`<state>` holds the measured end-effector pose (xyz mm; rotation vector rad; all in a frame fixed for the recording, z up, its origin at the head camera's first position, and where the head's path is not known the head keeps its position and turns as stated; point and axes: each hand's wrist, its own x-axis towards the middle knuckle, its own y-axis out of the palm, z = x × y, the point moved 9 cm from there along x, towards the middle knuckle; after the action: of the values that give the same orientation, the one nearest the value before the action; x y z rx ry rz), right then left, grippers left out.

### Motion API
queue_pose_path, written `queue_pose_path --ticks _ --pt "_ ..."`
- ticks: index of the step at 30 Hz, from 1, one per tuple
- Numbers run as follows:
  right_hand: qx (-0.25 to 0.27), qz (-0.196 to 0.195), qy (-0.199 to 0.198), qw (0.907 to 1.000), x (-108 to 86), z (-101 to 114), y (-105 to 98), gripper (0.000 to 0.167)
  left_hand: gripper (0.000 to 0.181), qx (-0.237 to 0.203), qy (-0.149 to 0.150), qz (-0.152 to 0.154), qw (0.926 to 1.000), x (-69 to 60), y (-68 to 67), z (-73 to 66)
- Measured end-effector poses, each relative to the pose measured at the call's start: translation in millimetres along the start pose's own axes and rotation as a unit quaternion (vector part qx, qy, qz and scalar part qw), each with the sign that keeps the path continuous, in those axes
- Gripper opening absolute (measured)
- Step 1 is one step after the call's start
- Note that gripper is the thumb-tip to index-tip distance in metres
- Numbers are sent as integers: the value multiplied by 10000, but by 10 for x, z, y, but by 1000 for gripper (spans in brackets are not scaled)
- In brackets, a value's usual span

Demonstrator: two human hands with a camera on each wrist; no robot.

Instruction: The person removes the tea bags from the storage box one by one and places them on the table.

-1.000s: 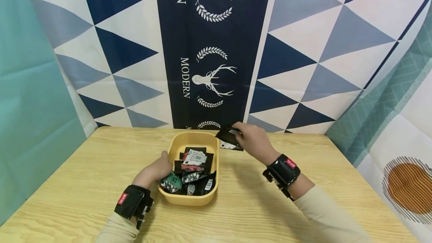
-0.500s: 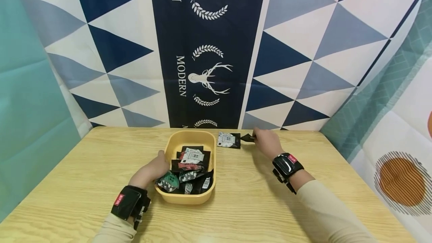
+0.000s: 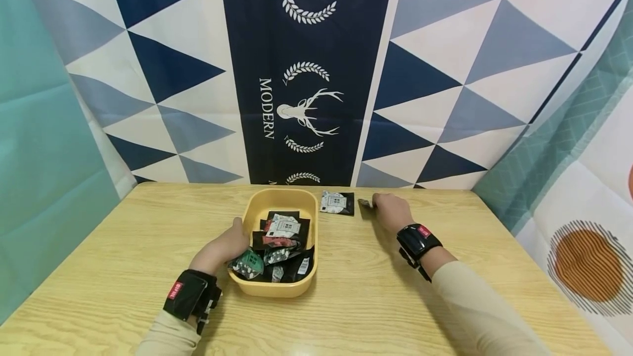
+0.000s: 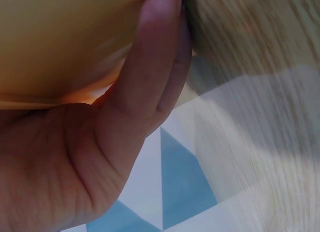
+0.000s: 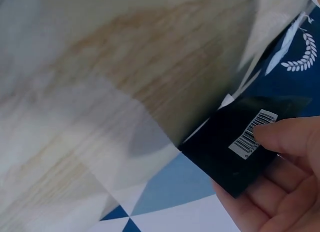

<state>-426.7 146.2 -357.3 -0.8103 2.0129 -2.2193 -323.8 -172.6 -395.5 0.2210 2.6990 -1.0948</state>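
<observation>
A yellow plastic bin (image 3: 273,290) stands on the table, holding several small packets (image 3: 287,227), black with white, red or green fronts. My left hand (image 3: 225,247) grips its left rim; in the left wrist view the fingers (image 4: 150,57) lie along the outer wall. Just right of the bin, near the table's back edge, one packet (image 3: 337,202) with a white printed front lies flat. Beside it my right hand (image 3: 394,213) pinches another packet (image 5: 235,157) between thumb and fingers. That packet's black, barcoded back shows in the right wrist view.
The wooden table (image 3: 366,312) ends at the back against a hanging cloth (image 3: 306,43) printed with triangles and deer heads. A teal cloth (image 3: 49,153) hangs at the left, and a patterned curtain (image 3: 583,202) at the right.
My right hand has moved right, away from the bin, and lowered its packet toward the table beside the lying one. The left hand stays at the bin's rim.
</observation>
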Motion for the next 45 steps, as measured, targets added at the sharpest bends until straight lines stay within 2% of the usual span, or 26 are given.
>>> queue_pose_path --ticks 9,13,16,21,24,29,33,35,37,41,45 --pt "147 628 -129 9978 -2 0 154 22 53 34 -54 6 10000 15 4 -23" --pt "285 795 -198 9962 4 7 188 24 52 81 9 0 10000 7 -16 -37" --pt "342 956 -108 9948 7 6 227 21 51 105 66 -10 9999 6 -31 -35" --pt "420 1296 61 9907 -38 41 257 9 52 68 -8 41 10000 10 -15 -8" --pt "450 1334 114 9900 -53 53 248 6 51 117 -11 56 9999 18 -10 -3" --pt "449 1105 24 9929 -31 97 197 7 50 145 -12 59 9999 13 -3 6" --pt "729 895 -72 9933 17 260 68 21 51 25 -22 104 9999 -10 11 13" --pt "979 768 -136 9921 52 393 -39 30 50 29 -3 87 10000 -14 9 9" --pt "1210 634 -268 9903 92 546 -147 32 49 54 17 54 10000 -13 4 8" --pt "1784 533 -672 9802 137 921 -330 34 45 141 33 -10 9999 -2 -9 5" --pt "2094 773 -1121 9683 120 1329 -401 38 46 166 -11 10 9999 7 -10 3"
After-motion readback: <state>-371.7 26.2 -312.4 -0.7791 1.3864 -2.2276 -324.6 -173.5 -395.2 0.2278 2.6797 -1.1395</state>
